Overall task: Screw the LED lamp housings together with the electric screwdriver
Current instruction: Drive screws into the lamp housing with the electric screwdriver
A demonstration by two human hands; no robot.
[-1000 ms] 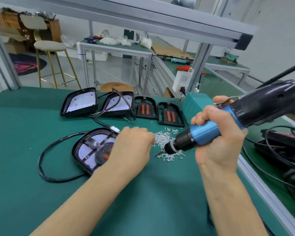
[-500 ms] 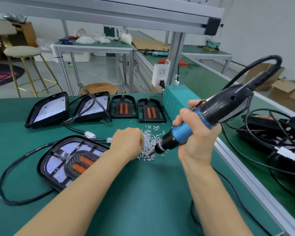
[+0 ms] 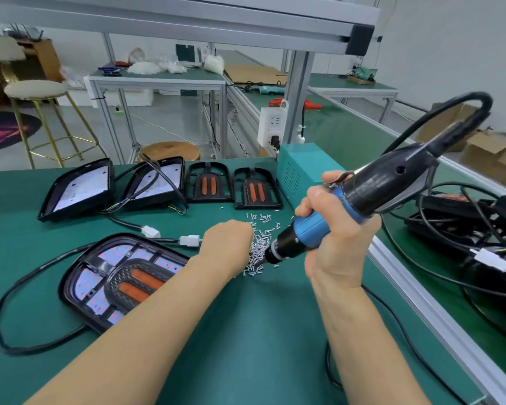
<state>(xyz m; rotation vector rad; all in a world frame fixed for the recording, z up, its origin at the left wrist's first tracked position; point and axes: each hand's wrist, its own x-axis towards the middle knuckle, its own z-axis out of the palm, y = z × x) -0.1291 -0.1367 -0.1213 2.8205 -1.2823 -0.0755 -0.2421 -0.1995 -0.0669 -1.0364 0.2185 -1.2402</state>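
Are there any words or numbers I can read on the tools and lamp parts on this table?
None can be read.
Electric screwdriver: no legible label on its blue and black body.
Teal box: only vent slots show, no text.
White socket strip: any marks are too small and blurred.
Lamp housing: red dots only, no writing.

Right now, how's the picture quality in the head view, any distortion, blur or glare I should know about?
Head view: wide-angle bending bows the overhead aluminium beam and stretches both forearms at the bottom edge; the electric screwdriver looms oversized. Lighting is even and soft, with faint shadows on the green mat. The screws read as a slightly smeared pile; mild sheen on the screwdriver's black body, no harsh glare.
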